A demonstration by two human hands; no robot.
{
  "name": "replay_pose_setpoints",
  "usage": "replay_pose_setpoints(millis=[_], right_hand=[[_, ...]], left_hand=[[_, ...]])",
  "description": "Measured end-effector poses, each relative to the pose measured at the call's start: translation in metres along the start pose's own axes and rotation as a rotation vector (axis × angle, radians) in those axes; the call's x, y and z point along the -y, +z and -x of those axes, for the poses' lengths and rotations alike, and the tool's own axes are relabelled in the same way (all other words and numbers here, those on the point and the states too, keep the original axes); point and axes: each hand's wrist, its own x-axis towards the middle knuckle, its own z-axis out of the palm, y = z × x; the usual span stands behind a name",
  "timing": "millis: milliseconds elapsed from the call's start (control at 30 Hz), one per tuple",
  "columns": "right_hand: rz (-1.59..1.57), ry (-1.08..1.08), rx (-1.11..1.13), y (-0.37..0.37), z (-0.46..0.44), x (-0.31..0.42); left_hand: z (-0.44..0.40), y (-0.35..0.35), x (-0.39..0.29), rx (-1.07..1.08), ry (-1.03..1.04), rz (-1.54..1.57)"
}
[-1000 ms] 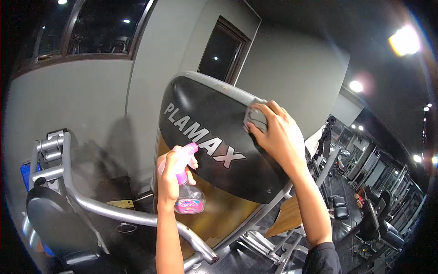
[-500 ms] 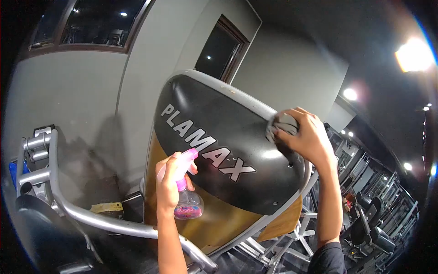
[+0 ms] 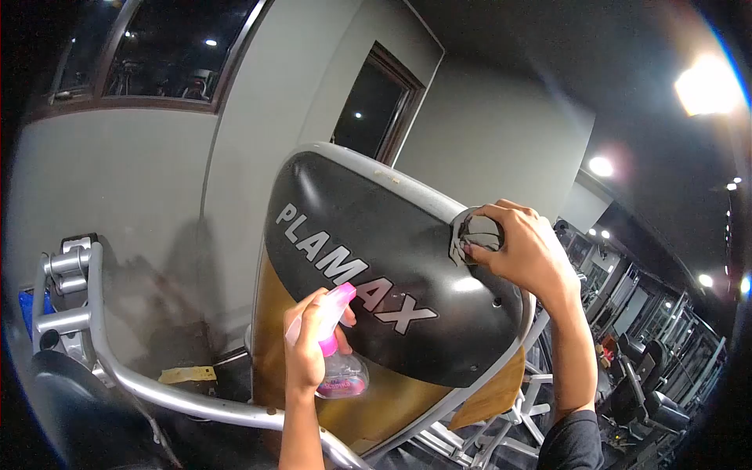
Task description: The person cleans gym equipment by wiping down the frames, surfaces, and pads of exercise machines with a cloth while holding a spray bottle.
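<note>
Through the head camera I am facing a black panel (image 3: pixel 384 243) lettered PLAMAX, which is filling the middle of my view, its grey rim (image 3: pixel 356 160) running along the top toward twelve o'clock. At three o'clock my right hand (image 3: pixel 536 249) is grasping a bunched cloth (image 3: pixel 479 231), which is seemingly resting against the panel beside that rim. Between six and seven o'clock my left hand (image 3: pixel 308 345) is wrapping around a spray bottle (image 3: pixel 345 368), its pink top tilting toward one o'clock; whether a finger is squeezing it, I cannot tell. A silver bar (image 3: pixel 188 401) is curving past at eight o'clock. I am judging the step in hand to be wiping the panel near its upper edge. The next move, I am thinking, is calling for light, even pressure following the curve, with the bottle staying clear.
</note>
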Motion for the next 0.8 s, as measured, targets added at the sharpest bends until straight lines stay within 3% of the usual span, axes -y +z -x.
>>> replay_pose_setpoints(millis=[100, 167, 367, 400, 500, 567, 700, 800], right_hand=[[-0.029, -0.049, -0.067, 0.017, -0.021, 0.0], [0.028, -0.252, -0.205, 0.044, -0.046, 0.0], [0.168, -0.376, -0.314, 0.104, -0.101, 0.029], [0.166, -0.377, -0.316, 0.099, -0.099, 0.029], [-0.05, -0.192, -0.028, 0.057, -0.076, 0.021], [-0.03, -0.075, 0.119, 0.028, -0.056, 0.013], [-0.05, -0.082, 0.16, 0.018, -0.048, 0.002], [-0.013, -0.182, -0.036, 0.048, -0.071, 0.012]], left_hand=[[0.0, 0.0, 0.002, -0.016, 0.029, 0.004], [-0.001, -0.001, 0.003, -0.015, 0.045, 0.04], [-0.001, -0.004, 0.002, -0.027, 0.064, 0.083], [-0.003, -0.005, 0.003, -0.011, 0.06, 0.076], [-0.002, -0.008, 0.005, 0.012, 0.046, 0.047], [-0.002, -0.01, 0.005, 0.015, 0.045, 0.022], [-0.003, -0.01, 0.005, -0.053, 0.027, 0.06], [-0.005, -0.012, 0.006, -0.063, 0.046, 0.046]])
